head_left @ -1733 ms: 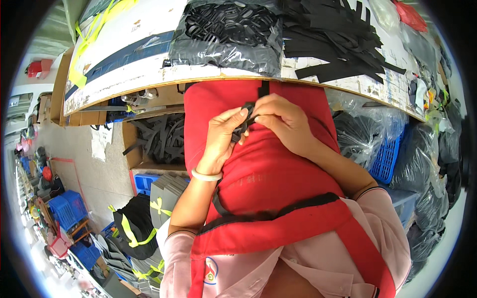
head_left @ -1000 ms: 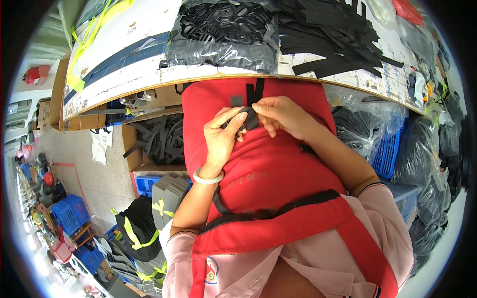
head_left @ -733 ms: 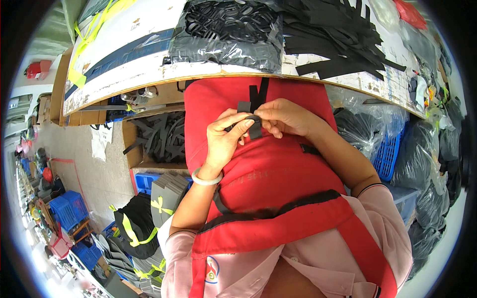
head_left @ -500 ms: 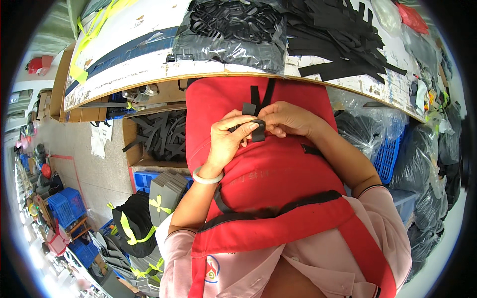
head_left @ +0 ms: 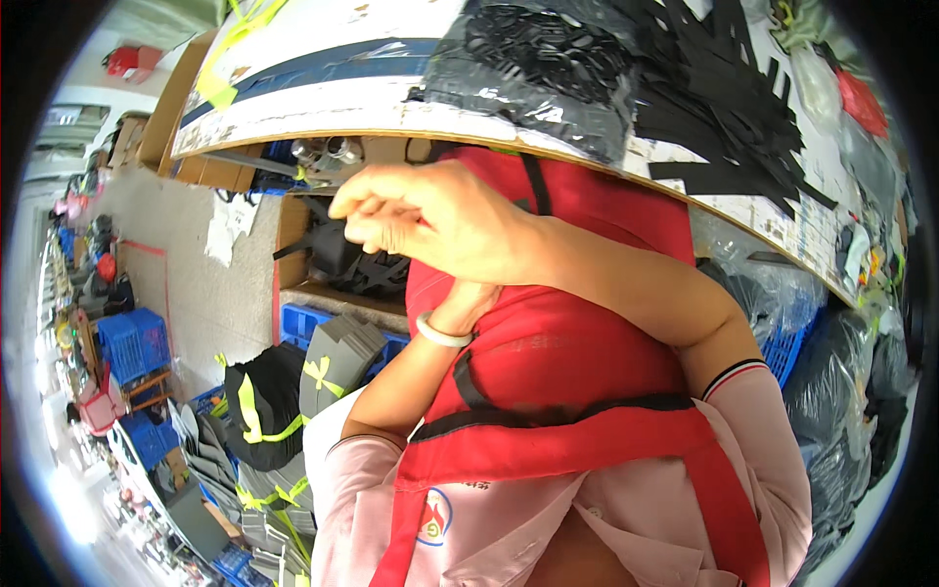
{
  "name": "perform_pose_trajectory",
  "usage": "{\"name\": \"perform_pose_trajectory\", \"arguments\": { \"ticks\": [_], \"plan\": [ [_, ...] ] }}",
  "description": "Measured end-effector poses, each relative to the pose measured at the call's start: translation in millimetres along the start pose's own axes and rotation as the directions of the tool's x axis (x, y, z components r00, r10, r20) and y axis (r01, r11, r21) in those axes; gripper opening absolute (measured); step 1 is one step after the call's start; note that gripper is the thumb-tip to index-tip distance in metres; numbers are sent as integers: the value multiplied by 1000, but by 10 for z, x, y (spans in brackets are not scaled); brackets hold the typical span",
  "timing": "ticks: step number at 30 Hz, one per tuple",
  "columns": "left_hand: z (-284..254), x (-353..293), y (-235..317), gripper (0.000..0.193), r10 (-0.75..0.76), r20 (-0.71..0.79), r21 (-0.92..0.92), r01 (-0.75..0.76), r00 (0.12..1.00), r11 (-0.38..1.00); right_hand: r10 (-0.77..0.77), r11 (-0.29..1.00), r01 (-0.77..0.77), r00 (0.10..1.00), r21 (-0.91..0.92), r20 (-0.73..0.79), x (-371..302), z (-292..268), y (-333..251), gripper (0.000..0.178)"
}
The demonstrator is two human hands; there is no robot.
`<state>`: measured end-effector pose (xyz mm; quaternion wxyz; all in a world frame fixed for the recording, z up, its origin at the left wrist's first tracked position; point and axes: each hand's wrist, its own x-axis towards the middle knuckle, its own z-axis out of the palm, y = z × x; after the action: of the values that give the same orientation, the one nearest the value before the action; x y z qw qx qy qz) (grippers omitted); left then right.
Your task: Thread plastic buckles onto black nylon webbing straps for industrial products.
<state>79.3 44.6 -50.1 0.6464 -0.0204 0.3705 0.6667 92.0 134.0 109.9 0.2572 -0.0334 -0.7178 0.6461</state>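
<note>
My right hand (head_left: 430, 220) reaches across to the left, over the cardboard box (head_left: 291, 230) of black straps. Its fingers are loosely bent and apart, and nothing shows between them. Just beneath the fingertips a dark strap piece (head_left: 335, 252) appears smeared over the black straps (head_left: 377, 284). My left hand (head_left: 476, 296) lies under the right forearm, above the red apron (head_left: 577, 284). A pale bangle circles its wrist, and its fingers are hidden. A black strap (head_left: 536, 184) lies on the apron's far part, by the table edge.
The white worktable (head_left: 323, 112) spans the far side, bearing a clear bag of black buckles (head_left: 548, 59) and a heap of black straps (head_left: 729, 108). Left of me stand tied grey bundles (head_left: 337, 357) and blue crates (head_left: 134, 342). Plastic bags (head_left: 831, 391) crowd the right.
The right hand has swung left from the lap to the box. The short buckled strap that both hands held there is gone from the lap. The view has turned slightly.
</note>
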Motion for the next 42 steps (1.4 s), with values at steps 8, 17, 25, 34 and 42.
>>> {"name": "perform_pose_trajectory", "arguments": {
  "ticks": [8, 17, 25, 34, 42],
  "plan": [
    [257, -95, 315, 10, 84, 109, 345, -117, 990, 931, 378, 889, -445, 844, -106, -380, -905, -651, 644, 26],
    [191, -56, 439, 22, 14, 109, 164, -32, 994, 986, 648, 757, -559, 713, 339, -269, -1126, -802, 588, 20],
    [132, -15, 405, 28, -18, 88, 166, 3, 996, 986, 540, 820, -569, 804, -59, -249, -1166, -537, 413, 18],
    [248, -56, 290, 28, 179, 152, 473, -230, 972, 850, 754, 651, -729, 654, 212, -65, -1287, -694, 736, 15],
    [118, -17, 492, 33, -115, 203, 299, 51, 972, 953, 606, 777, -513, 767, 365, -211, -1303, -797, 581, 16]
  ]
}}
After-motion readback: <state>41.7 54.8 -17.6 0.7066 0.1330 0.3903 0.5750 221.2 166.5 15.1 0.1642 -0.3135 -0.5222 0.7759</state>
